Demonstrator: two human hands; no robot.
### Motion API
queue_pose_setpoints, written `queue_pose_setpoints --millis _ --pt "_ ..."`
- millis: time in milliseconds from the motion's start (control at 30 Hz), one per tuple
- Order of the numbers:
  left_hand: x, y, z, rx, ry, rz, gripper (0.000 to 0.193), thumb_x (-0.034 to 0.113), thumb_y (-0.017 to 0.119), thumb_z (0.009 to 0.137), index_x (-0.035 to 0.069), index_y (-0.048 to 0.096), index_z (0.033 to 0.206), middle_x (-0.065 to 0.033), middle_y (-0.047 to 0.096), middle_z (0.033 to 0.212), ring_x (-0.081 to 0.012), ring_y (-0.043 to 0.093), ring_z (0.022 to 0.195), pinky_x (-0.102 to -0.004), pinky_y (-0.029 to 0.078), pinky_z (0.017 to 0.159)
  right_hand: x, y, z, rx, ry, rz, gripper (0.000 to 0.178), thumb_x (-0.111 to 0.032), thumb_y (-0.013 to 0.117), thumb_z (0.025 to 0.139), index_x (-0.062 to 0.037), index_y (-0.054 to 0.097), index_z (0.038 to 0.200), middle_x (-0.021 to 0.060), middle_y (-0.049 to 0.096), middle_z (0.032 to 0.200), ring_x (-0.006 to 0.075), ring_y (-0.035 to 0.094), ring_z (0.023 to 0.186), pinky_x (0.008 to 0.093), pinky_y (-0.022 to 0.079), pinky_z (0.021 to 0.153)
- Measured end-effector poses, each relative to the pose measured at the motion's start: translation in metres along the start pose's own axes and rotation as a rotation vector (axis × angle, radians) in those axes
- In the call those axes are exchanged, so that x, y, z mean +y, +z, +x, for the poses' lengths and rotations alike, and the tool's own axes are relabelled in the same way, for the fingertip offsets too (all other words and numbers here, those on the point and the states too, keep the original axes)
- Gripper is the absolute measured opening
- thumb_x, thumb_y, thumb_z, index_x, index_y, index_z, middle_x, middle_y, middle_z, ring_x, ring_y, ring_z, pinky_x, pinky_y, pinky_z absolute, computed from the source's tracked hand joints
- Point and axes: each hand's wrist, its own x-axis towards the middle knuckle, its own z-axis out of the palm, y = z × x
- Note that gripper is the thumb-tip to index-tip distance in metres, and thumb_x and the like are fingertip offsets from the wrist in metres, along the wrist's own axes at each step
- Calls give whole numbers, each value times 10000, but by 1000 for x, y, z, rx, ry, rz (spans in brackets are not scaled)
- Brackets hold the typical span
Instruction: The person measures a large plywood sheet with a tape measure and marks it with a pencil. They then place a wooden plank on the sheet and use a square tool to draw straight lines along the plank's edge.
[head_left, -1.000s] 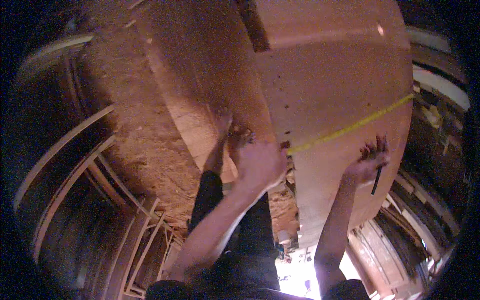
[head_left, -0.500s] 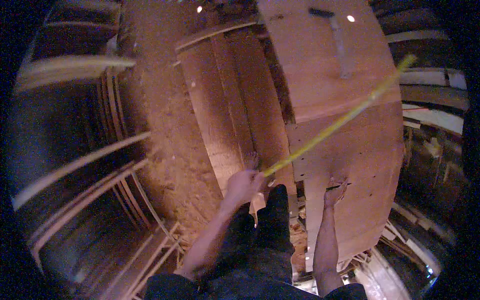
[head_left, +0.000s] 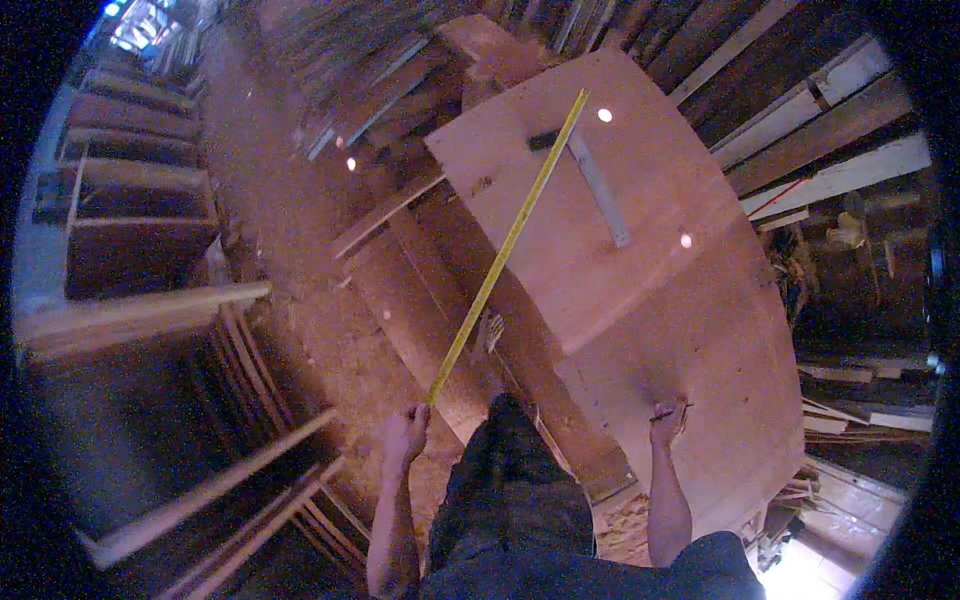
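Observation:
My left hand [head_left: 405, 434] is closed around the near end of a yellow tape measure [head_left: 505, 250]. Its blade runs stiffly up and to the right, passing over a large plywood sheet [head_left: 630, 310]. The tape's case is hidden in my fist. My right hand [head_left: 668, 424] is above the sheet's near part, fingers pinched on a thin dark pencil-like stick [head_left: 664, 414]. A hammer [head_left: 602, 195] with a dark head and greyish handle lies on the far part of the sheet, right of the blade. The blade's tip reaches just past the hammer head.
Left of the sheet is a sunken strip with a pale hand-shaped thing [head_left: 492, 332] I cannot make out. Brown rough flooring [head_left: 300, 330] borders it. Open wooden framing [head_left: 150, 310] lies at the left, and stacked boards [head_left: 820, 130] at the right.
My view has turned, so the sheet now slants. My left hand has moved left and down with the tape, whose blade points more steeply away. My right hand still holds the stick over the sheet.

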Motion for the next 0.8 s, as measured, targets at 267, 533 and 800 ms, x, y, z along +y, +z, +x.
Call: queue_pose_setpoints --millis 267,533,800 --pt "163 -39 199 97 231 155 523 485 567 941 -15 720 945 -280 704 931 -461 683 937 -536 545 809 -55 40 -16 174 -303 -525 190 -284 549 983 -139 503 869 17 472 721 165 458 615 332 430 606" --pt "286 -79 315 32 188 364 608 517 494 969 -38 698 1111 -280 661 1207 -438 646 1121 -513 507 972 -24 67 -28 242 396 473 143 -227 507 1001 -138 578 914 10 482 725 132 510 652 303 463 605" --pt "236 -86 367 -70 176 526 574 537 516 951 29 723 1120 -256 692 1143 -412 662 1102 -516 514 953 -23 123 -105 208 402 -211 650 -119 757 843 -69 480 1429 53 529 944 222 536 874 400 492 798"
